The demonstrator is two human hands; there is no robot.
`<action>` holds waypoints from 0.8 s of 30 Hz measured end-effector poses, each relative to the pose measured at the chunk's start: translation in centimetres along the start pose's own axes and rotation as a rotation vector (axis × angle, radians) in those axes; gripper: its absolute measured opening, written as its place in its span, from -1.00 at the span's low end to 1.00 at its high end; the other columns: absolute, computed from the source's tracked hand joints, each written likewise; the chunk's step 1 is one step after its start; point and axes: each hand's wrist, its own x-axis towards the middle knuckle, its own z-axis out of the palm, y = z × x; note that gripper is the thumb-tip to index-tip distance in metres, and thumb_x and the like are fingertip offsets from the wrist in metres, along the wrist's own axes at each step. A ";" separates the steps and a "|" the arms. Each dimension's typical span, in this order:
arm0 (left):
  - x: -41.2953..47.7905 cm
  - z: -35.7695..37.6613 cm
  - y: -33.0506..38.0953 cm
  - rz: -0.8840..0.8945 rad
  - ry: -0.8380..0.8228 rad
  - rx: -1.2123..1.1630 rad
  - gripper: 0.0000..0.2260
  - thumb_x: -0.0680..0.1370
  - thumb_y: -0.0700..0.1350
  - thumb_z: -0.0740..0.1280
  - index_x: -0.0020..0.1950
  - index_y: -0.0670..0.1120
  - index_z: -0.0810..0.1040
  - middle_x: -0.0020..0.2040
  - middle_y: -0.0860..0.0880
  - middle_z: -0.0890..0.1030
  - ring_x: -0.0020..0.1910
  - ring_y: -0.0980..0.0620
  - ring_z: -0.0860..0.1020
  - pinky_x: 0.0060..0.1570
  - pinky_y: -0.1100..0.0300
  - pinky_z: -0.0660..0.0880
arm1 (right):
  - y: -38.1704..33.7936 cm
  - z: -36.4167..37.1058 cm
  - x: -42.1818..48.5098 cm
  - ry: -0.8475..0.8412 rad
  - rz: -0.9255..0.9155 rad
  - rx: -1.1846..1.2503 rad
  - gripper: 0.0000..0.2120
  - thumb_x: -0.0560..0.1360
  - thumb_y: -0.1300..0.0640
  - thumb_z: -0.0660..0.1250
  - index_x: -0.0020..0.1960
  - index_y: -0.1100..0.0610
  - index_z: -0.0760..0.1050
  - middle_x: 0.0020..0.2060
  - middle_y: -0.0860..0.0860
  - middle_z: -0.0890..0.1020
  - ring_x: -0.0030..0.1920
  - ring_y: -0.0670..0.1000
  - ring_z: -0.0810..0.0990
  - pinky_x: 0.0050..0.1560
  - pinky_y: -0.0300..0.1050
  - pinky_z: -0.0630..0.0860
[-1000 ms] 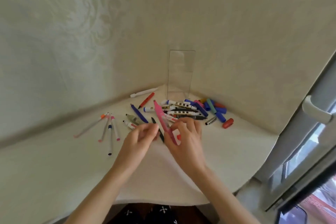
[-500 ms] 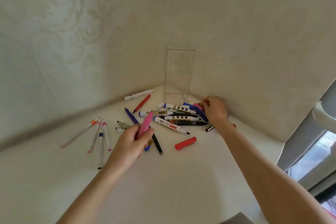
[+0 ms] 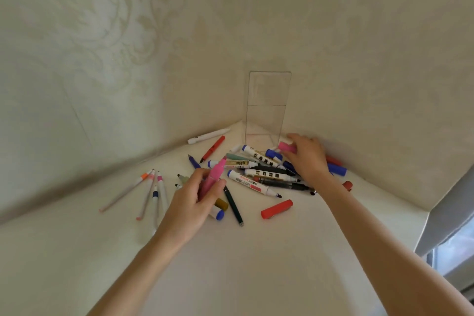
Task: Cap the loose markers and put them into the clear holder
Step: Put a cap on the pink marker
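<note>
My left hand [image 3: 191,204] holds an uncapped pink marker [image 3: 215,176], tip pointing up and away. My right hand [image 3: 307,155] is over the cap pile at the back right and pinches a pink cap [image 3: 286,147]. The clear holder [image 3: 266,108] stands empty in the wall corner just behind. A heap of white-barrelled markers [image 3: 259,174] lies between my hands. A loose red cap [image 3: 277,209] lies in front of the heap, and blue caps [image 3: 337,169] and red ones lie beside my right wrist.
Several thin pens [image 3: 151,187] lie spread at the left. A white pen [image 3: 207,136] and a red pen [image 3: 213,149] rest near the wall. The surface's right edge drops off beside a window frame [image 3: 451,223].
My right hand left the pink marker, reached to the cap pile at the back right and picked up a pink cap. My left hand kept the pink marker, tilted upright.
</note>
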 end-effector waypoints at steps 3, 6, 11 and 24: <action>-0.9 -0.6 0.2 0.179 0.005 0.047 -0.82 0.49 0.11 0.18 0.06 0.14 0.43 -0.18 0.00 0.60 -0.22 0.01 0.54 -0.22 0.15 0.45 | -2.0 -2.2 -3.7 0.002 -0.140 0.404 -0.69 0.51 0.18 0.31 0.25 0.03 0.47 0.09 -0.02 0.53 0.08 -0.03 0.48 0.15 -0.16 0.43; -1.5 -0.9 0.4 0.277 0.029 0.135 -0.81 0.49 0.09 0.21 0.09 0.13 0.45 -0.19 0.30 0.55 -0.24 0.19 0.52 -0.29 0.44 0.37 | -4.3 -3.8 -8.6 -0.054 -0.287 0.669 -0.70 0.48 0.21 0.35 0.04 -0.19 0.48 0.00 -0.24 0.55 0.07 -0.23 0.51 0.10 -0.39 0.42; -2.4 -1.1 0.6 0.352 0.038 0.191 -0.72 0.47 0.23 0.19 0.09 0.15 0.43 -0.14 0.17 0.57 -0.18 0.08 0.57 -0.21 0.15 0.54 | -5.7 -4.3 -11.5 0.035 -0.362 0.739 -0.62 0.44 0.25 0.38 0.00 -0.24 0.46 -0.05 -0.28 0.55 0.04 -0.29 0.51 0.03 -0.48 0.39; -3.5 -3.8 1.1 0.410 -0.022 0.484 -0.76 0.48 0.01 0.33 0.04 -0.10 0.56 -0.16 0.06 0.54 -0.25 0.11 0.45 -0.24 0.21 0.38 | -8.1 -4.6 -13.0 -0.037 -0.673 0.528 -0.73 0.43 0.27 0.40 0.12 0.13 0.54 0.01 -0.07 0.52 0.03 -0.09 0.50 0.06 -0.36 0.45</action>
